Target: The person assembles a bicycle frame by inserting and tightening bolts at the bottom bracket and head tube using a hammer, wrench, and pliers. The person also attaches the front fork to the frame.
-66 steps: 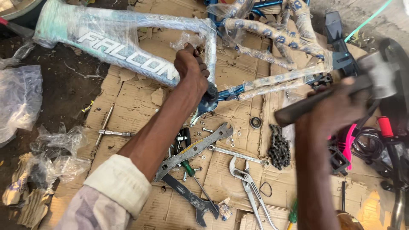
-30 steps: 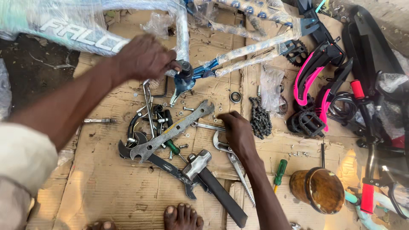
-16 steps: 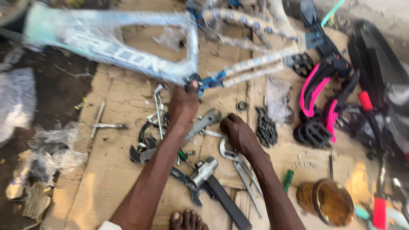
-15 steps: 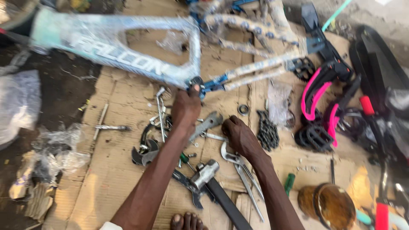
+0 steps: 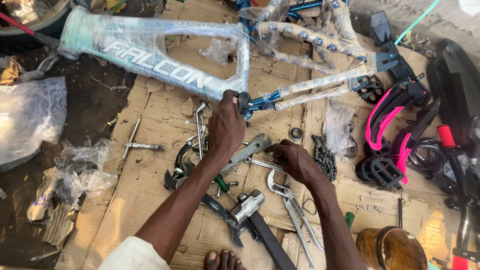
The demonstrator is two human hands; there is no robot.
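We've got our left hand (image 5: 226, 125) closed around the bottom-bracket end of the plastic-wrapped bike frame (image 5: 165, 62), fingers curled tight on the shell where the blue stays meet it. The frame lies across the top of the flattened cardboard (image 5: 150, 200) on the ground, well above the tool pile. Our right hand (image 5: 295, 160) is low over the tools, fingers curled at the thin spanner (image 5: 262, 164) just beside the big flat wrench (image 5: 245, 152); can't tell if the grip has actually closed on anything, as the palm hides it.

Risks, as we judge them: the wrap is slick, so the left hand could slip off the shell if we lever hard w/ a tool. Tools overlap, w/ pliers (image 5: 292, 210), hammer (image 5: 250, 207) and chain (image 5: 325, 157) all close, so pulling one out could drag others or roll small washers off the cardboard into the dirt. Our bare toes (image 5: 222, 260) sit just below the hammer handle; a knocked tool could land on them.

Vs. half a sec. ago: the left hand has moved up from the tool pile to the frame, the right hand has stayed at approx. the same spot among the spanners, and the view has steadied.
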